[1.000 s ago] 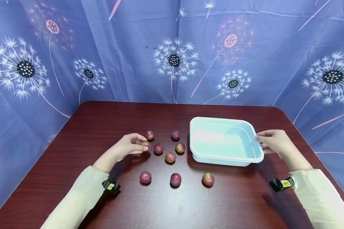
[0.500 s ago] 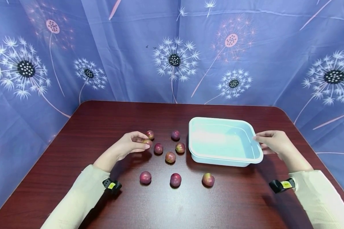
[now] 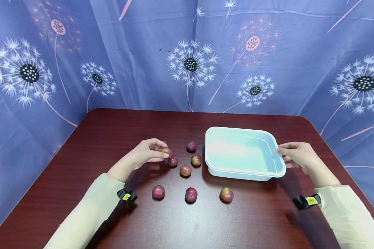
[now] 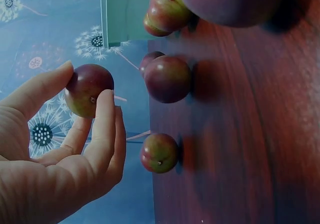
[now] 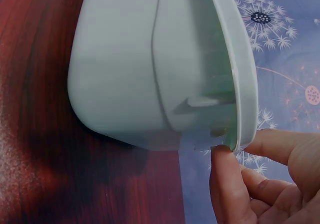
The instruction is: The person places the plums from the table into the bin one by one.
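Observation:
A red-green plum (image 4: 90,91) is pinched between the thumb and fingertips of my left hand (image 3: 144,154), raised off the table. Behind that hand another plum (image 3: 165,142) is almost wholly hidden in the head view. Close to the right of the held fruit lies a dark red plum (image 3: 172,160). My right hand (image 3: 299,154) grips the right end of a pale blue plastic tub (image 3: 237,150), thumb on one side of the rim (image 5: 245,84) and fingers on the other. No fruit shows inside the tub.
Between left hand and tub lie a purple plum (image 3: 191,146), a greenish plum (image 3: 196,160) and a reddish plum (image 3: 185,170). Nearer me, a row holds a left plum (image 3: 158,192), middle plum (image 3: 191,195) and right plum (image 3: 226,195). A dandelion-patterned curtain (image 3: 143,69) borders the dark wooden table (image 3: 118,128).
My left hand has carried its plum to the right and slightly up, now covering most of the plum behind it. Early on the tub shifted very slightly left, the right hand still on its rim.

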Demonstrator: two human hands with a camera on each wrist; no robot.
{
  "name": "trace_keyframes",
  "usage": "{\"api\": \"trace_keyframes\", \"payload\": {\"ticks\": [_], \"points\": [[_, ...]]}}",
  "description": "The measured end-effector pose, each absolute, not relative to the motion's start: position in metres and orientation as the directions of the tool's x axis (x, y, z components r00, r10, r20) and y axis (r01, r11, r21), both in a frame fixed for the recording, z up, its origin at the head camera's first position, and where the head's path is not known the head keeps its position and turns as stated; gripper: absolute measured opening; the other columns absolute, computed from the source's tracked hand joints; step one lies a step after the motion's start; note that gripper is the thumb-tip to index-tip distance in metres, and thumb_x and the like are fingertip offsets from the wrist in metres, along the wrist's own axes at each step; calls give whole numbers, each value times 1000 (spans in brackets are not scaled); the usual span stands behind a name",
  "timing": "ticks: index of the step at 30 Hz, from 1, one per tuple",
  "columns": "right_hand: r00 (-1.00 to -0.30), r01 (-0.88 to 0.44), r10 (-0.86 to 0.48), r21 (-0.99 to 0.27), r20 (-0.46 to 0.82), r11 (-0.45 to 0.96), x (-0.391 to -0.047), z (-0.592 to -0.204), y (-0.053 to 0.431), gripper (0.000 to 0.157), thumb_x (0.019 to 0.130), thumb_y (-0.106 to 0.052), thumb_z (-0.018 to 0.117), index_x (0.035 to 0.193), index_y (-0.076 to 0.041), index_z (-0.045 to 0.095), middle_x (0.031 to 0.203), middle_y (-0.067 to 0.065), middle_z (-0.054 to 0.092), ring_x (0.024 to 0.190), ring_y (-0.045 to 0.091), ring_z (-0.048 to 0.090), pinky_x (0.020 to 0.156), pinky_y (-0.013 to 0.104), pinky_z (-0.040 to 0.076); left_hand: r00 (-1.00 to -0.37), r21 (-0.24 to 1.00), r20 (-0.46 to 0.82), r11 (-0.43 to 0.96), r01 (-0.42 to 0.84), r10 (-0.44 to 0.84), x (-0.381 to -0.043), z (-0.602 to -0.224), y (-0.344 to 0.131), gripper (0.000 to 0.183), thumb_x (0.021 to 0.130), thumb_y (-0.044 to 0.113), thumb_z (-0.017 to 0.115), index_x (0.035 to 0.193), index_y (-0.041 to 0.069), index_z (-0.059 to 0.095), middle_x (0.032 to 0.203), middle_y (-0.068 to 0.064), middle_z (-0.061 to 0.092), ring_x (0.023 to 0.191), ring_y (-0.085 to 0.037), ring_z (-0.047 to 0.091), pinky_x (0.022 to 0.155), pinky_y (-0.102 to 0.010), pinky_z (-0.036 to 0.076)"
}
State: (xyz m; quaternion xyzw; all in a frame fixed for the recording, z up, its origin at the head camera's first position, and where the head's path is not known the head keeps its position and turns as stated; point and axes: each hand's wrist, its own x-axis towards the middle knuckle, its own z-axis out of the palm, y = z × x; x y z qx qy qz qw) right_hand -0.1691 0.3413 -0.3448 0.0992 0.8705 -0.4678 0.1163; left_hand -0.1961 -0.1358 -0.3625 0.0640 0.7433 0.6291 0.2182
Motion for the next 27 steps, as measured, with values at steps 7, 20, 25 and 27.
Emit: {"api": "trace_keyframes", "payload": {"ticks": [7, 20, 25, 27], "points": [[-955, 277, 70, -791, -287, 546, -169, -346, 341, 59, 92, -26, 61, 130, 16, 43, 77, -11, 63, 67, 3, 64, 63, 30, 58, -891, 967, -237, 177, -181, 387, -199, -355, -127, 40, 81, -2, 67, 117, -9, 51, 97, -8, 59, 81, -10, 64, 86, -36, 54], [-959, 268, 73, -784, -275, 559, -168, -345, 340, 58, 92, -26, 60, 129, 16, 44, 76, -11, 63, 65, 3, 63, 61, 29, 57, -888, 972, -204, 193, -134, 412, -201, -342, -109, 37, 81, -2, 67, 114, -7, 53, 96, -7, 60, 80, -9, 63, 80, -28, 55], [-956, 277, 76, -785, -284, 554, -168, -345, 339, 58, 92, -26, 60, 130, 15, 44, 75, -11, 62, 65, 4, 63, 61, 30, 57, -884, 972, -203, 196, -130, 421, -203, -339, -99, 35, 81, -2, 68, 112, -4, 54, 97, -6, 62, 83, -9, 63, 81, -30, 55], [-953, 287, 78, -786, -293, 548, -168, -344, 340, 59, 92, -27, 60, 130, 15, 43, 75, -11, 62, 65, 4, 63, 62, 30, 57, -881, 971, -203, 200, -127, 427, -204, -338, -95, 35, 80, -2, 68, 113, -5, 54, 98, -7, 62, 84, -10, 63, 82, -32, 55]]}}
